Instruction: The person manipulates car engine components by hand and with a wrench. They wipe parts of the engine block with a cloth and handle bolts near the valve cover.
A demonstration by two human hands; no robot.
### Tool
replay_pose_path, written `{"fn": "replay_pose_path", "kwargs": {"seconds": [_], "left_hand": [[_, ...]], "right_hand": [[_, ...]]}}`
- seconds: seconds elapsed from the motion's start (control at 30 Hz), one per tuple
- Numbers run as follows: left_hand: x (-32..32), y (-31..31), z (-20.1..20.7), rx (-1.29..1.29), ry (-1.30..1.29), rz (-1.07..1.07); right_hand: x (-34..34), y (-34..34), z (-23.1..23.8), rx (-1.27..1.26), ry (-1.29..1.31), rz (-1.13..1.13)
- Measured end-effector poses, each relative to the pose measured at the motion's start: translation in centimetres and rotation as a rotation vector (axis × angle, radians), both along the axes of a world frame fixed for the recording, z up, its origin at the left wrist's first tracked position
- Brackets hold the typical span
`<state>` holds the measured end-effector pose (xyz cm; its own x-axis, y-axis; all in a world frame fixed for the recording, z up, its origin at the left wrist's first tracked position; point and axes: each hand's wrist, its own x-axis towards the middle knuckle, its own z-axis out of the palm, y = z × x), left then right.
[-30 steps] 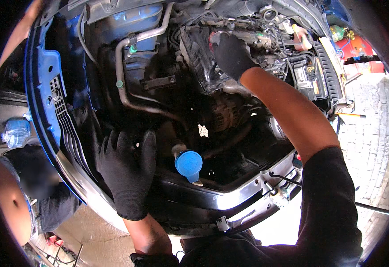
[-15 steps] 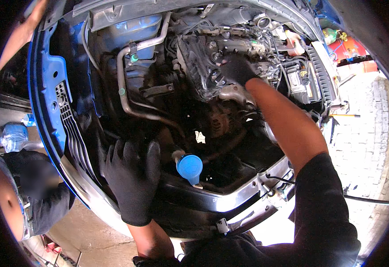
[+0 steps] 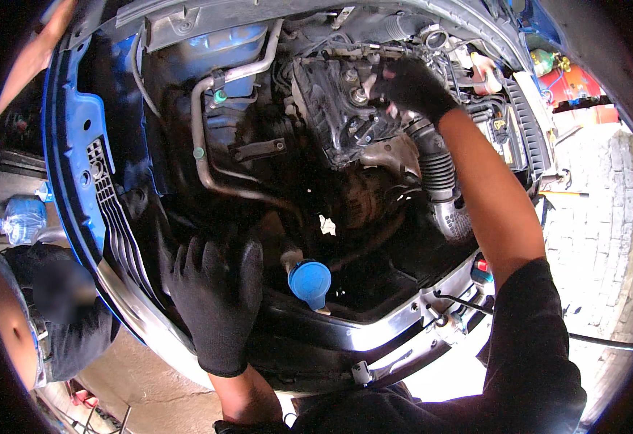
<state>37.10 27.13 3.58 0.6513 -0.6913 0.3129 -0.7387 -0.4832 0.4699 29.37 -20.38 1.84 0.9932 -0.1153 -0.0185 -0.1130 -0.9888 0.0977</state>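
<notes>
My right hand [image 3: 415, 88], in a black glove with bare skin showing at the fingertips, reaches over the top of the engine [image 3: 327, 101]. Its fingers look apart beside a round metallic fitting [image 3: 360, 95], and I see nothing held in them. Below its wrist runs a black corrugated hose [image 3: 436, 165]. My left hand [image 3: 215, 296], also gloved in black, lies palm down with spread fingers on the dark front edge of the engine bay. To the right of it stands a blue flip cap [image 3: 309, 282] on a filler neck.
A bent metal pipe [image 3: 199, 130] crosses the bay's left side. The battery [image 3: 501, 134] sits at the right. A blue fender [image 3: 81, 159] borders the left, where another person [image 3: 63, 311] is beside the car. Red equipment [image 3: 580, 87] stands beyond the bay on the right.
My right hand has moved up and to the right over the engine, and its fingers have spread. More of the corrugated hose shows under my forearm. My left hand stays in place.
</notes>
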Motion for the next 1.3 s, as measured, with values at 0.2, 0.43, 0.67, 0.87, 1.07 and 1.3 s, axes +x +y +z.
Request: {"fn": "replay_pose_path", "kwargs": {"seconds": [0.2,0.43,0.67,0.87,1.07,1.3], "left_hand": [[0.1,0.3,0.0,0.045,0.002,0.029],[0.1,0.5,0.0,0.019,0.133,0.026],[-0.1,0.5,0.4,0.048,0.091,0.034],[-0.3,0.7,-0.3,0.058,0.065,0.043],[-0.3,0.7,-0.2,0.034,0.046,0.046],[-0.2,0.2,0.5,0.045,0.084,-0.007]], "right_hand": [[3.6,8.2,-5.0,0.114,-0.085,-0.207],[6.3,6.9,2.0,1.058,-0.266,-0.388],[7.2,1.8,-0.6,0.045,-0.381,-0.031],[9.9,7.6,-3.1,-0.339,0.007,-0.023],[6.9,3.5,-1.5,0.062,0.038,0.166],[2.5,-4.2,-5.0,0.202,-0.242,-0.24]]}}
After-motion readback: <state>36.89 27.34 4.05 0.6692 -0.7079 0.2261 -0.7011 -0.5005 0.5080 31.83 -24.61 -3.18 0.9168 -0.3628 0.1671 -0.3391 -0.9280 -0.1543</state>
